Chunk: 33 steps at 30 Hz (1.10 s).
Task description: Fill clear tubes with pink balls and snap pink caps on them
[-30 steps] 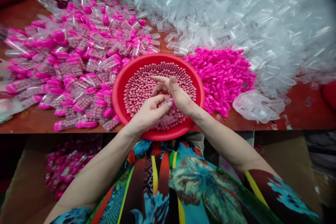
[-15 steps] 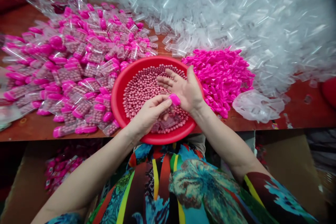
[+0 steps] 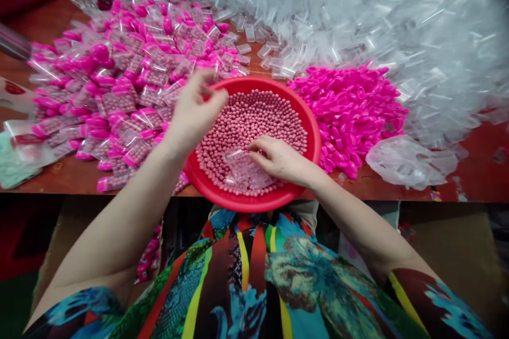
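Note:
My left hand is raised over the basin's left rim, beside the heap of filled cases. Its thumb and fingers are apart and nothing shows between them. Inside the red basin, my right hand is low over the pink beads. Its thumb and curled fingertips close at the edge of the clear plastic cases lying on the beads. The filled cases hold pink beads and have bright pink caps. Right of the basin lies a pile of loose pink caps.
A large heap of empty clear cases spreads across the back right. A crumpled clear bag lies near the front edge of the wooden table. At the far left are a see-through packet and a dark cylindrical object.
My left hand has moved up and left, and the pink-capped case it held is out of it. My right hand has gone from spread open down to the clear cases in the basin.

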Tool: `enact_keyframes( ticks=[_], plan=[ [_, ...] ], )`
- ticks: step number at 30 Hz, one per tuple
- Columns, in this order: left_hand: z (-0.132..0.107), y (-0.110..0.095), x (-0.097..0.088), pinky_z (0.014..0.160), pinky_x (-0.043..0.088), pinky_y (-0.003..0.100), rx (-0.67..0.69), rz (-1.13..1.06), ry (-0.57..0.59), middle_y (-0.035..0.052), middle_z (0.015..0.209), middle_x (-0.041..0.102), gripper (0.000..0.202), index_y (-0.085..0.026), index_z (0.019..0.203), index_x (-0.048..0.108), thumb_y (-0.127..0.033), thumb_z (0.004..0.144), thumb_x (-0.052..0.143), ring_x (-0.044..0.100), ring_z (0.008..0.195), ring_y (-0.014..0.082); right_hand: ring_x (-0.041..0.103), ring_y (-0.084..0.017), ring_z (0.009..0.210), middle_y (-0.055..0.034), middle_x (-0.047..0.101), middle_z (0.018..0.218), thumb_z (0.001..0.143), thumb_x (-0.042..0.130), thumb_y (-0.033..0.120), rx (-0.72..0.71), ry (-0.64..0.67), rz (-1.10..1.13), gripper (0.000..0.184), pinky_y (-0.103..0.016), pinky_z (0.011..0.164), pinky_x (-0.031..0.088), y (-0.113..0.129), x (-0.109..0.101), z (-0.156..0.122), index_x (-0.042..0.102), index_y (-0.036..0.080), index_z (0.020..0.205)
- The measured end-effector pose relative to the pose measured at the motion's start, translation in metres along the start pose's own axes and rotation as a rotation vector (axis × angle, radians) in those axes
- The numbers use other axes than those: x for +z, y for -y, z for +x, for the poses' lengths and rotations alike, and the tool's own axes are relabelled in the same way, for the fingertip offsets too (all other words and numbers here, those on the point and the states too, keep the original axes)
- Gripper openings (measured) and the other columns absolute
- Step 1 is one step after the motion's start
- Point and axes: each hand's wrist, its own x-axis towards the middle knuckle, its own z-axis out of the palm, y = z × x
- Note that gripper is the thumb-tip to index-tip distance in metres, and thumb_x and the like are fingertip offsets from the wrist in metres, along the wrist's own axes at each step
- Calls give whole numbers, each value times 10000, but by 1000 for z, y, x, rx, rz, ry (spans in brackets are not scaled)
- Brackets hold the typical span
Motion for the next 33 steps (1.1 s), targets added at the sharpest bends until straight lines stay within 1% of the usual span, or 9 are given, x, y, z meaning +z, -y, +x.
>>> enact_keyframes(
  ticks=[4, 7, 9, 13, 17, 22, 25, 27, 33],
  plan=[
    [-47, 6, 15, 995, 471, 404, 59, 354, 597, 77, 1039, 702, 267, -197, 1047, 699, -193, 795, 613, 620, 1056, 250, 620, -249, 1019, -142, 668, 1056, 1001, 471, 253, -10, 101, -265, 260, -402, 939, 470, 5, 10, 7, 690, 128, 1067],
    [-59, 8, 15, 989, 467, 409, 62, 490, 716, 101, 1033, 710, 290, -178, 1029, 717, -135, 777, 580, 622, 1043, 260, 630, -265, 1026, -152, 684, 1050, 1003, 463, 262, 10, 84, -265, 278, -423, 948, 475, 1, 11, 5, 690, 121, 1079],
    [-57, 7, 12, 993, 465, 420, 49, 471, 675, 112, 1080, 707, 330, -164, 1090, 703, -156, 783, 582, 616, 1076, 272, 632, -259, 1074, -151, 692, 1115, 992, 493, 259, 11, 11, -149, 274, -417, 974, 475, -2, 10, 3, 662, 126, 1161],
    [-53, -3, 11, 961, 493, 388, -18, 217, 477, 89, 1156, 696, 455, -170, 1201, 639, -229, 751, 640, 636, 1071, 254, 657, -215, 1090, -112, 711, 1172, 949, 563, 239, 48, -169, 254, 275, -386, 989, 484, -1, 10, 0, 639, 160, 1201],
    [-57, -17, 25, 953, 497, 380, 37, 159, 307, 82, 1162, 694, 438, -178, 1157, 630, -185, 720, 645, 633, 1069, 242, 682, -172, 889, -52, 736, 1002, 835, 709, 333, 233, -303, 698, 266, -329, 821, 533, -1, 10, -1, 670, 177, 1047],
    [-60, -21, 37, 1025, 463, 415, 57, 18, 178, 110, 1224, 679, 452, -186, 1198, 606, -220, 760, 714, 601, 1166, 252, 630, -119, 658, 15, 691, 714, 703, 819, 349, 407, -463, 1043, 276, -260, 649, 506, -5, 3, -5, 678, 167, 854],
    [-58, -21, 40, 1002, 482, 392, -35, -288, 212, 137, 1300, 648, 617, -187, 1260, 558, -272, 707, 820, 597, 1218, 258, 597, -90, 583, 34, 674, 663, 663, 836, 315, 475, -422, 1339, 254, -241, 613, 510, -7, -1, -6, 674, 164, 786],
    [-58, -24, 46, 984, 495, 377, -109, -450, 217, 145, 1282, 660, 606, -175, 1216, 571, -275, 686, 847, 613, 1203, 254, 582, -81, 567, 28, 681, 672, 664, 827, 280, 513, -332, 1517, 217, -238, 611, 521, -8, -2, -6, 677, 157, 761],
    [-59, -38, 74, 934, 523, 361, -338, -690, -9, 97, 1123, 718, 405, -163, 1039, 628, -285, 706, 824, 677, 1021, 198, 550, -68, 553, 51, 642, 640, 737, 760, 205, 567, -275, 1773, 125, -201, 588, 504, -1, 6, 0, 655, 174, 796]
  ],
)
